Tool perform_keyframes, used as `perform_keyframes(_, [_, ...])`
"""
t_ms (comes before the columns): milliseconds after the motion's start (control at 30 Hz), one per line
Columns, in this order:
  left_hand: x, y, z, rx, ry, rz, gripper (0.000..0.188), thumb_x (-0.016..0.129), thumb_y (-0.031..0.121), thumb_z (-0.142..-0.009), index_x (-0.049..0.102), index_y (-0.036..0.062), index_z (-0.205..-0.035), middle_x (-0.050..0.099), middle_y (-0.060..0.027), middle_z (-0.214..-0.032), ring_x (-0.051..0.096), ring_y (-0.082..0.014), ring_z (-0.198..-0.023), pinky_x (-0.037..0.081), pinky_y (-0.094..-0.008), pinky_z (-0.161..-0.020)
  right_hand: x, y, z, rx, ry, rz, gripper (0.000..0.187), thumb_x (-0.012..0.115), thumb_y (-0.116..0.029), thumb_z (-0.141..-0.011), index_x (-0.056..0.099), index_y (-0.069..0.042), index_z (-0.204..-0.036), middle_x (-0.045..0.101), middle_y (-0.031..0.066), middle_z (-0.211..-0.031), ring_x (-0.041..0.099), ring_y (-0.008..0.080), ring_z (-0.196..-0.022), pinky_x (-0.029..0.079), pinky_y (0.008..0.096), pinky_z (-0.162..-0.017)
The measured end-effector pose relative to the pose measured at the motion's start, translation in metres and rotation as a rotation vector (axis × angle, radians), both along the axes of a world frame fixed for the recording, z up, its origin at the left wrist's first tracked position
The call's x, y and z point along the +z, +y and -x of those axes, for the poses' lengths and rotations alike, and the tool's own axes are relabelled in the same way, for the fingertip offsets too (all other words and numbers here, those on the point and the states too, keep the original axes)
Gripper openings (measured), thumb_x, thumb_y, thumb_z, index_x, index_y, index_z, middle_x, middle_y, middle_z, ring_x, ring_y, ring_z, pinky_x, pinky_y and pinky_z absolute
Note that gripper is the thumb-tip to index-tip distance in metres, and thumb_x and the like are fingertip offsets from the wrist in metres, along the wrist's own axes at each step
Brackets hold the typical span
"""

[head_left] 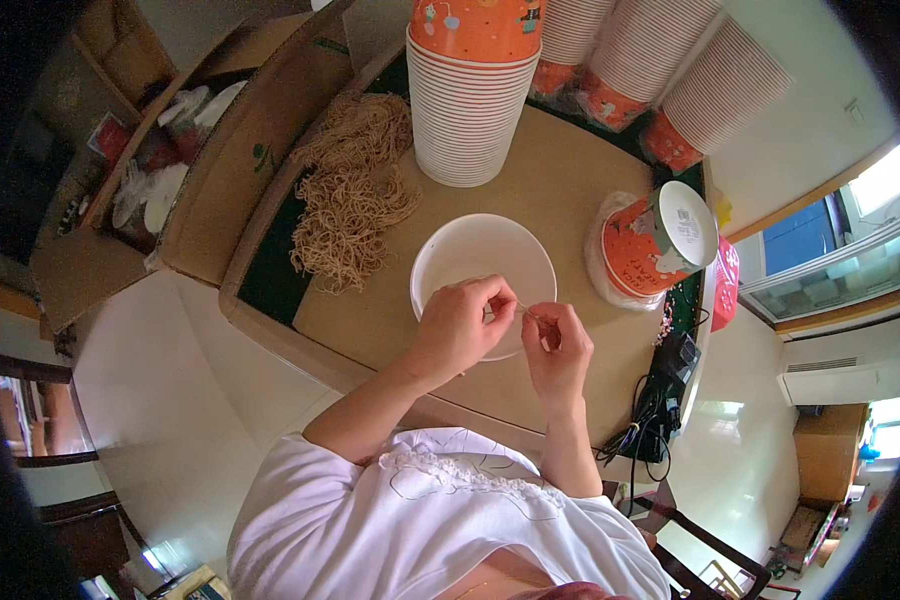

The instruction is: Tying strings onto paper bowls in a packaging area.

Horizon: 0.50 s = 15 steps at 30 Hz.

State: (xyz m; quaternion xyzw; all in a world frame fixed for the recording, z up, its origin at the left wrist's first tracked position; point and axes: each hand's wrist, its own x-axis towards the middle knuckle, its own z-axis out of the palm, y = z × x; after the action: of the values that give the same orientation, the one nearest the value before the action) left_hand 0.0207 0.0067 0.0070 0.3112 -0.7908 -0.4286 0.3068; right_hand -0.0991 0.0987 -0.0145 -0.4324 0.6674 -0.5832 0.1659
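Note:
Both hands meet over the near rim of an open white paper bucket point(483, 240). My left hand point(460, 320) has its thumb and forefinger pinched on a thin tan string point(522, 308). Close beside it, my right hand point(558, 350) pinches the same short stretch of string, its fingers curled in; a small brownish bit shows between them, too small to make out. A loose heap of tan strings point(355, 195) lies to the left of the bucket.
A tall stack of orange and white paper buckets point(470, 110) stands behind. More stacks point(725, 85) line the back right. To the right are an orange bucket point(635, 250) with a white lid point(686, 226) and black cables point(650, 410). An open cardboard box point(255, 160) sits left.

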Motion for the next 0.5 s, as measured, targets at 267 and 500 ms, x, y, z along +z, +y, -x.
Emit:
perform_keyframes(267, [0.0036,0.0019,-0.0001,-0.016,0.02,0.005,0.006,0.064,0.005,-0.082,0.06,0.0012,-0.084,0.063,-0.0064,-0.073,0.056,-0.0116,-0.057,0.045,-0.0263,-0.053,-0.0013,0.0042,0.0043,0.045,0.232,-0.029,0.01,0.067,0.0,-0.079,0.065,-0.003,-0.089,0.059,0.008,-0.069,0.055,0.0138,-0.056,0.044,0.0256,-0.051])
perform_keyframes(500, [0.001,0.002,-0.0009,-0.027,0.02,0.022,0.006,0.064,0.004,-0.081,0.06,0.0006,-0.084,0.063,-0.0075,-0.073,0.058,-0.0134,-0.058,0.046,-0.0267,-0.054,0.006,0.005,0.002,0.006,0.314,-0.142,0.018,0.07,-0.004,-0.078,0.066,-0.005,-0.095,0.062,0.0096,-0.073,0.057,0.0162,-0.058,0.046,0.0274,-0.053])
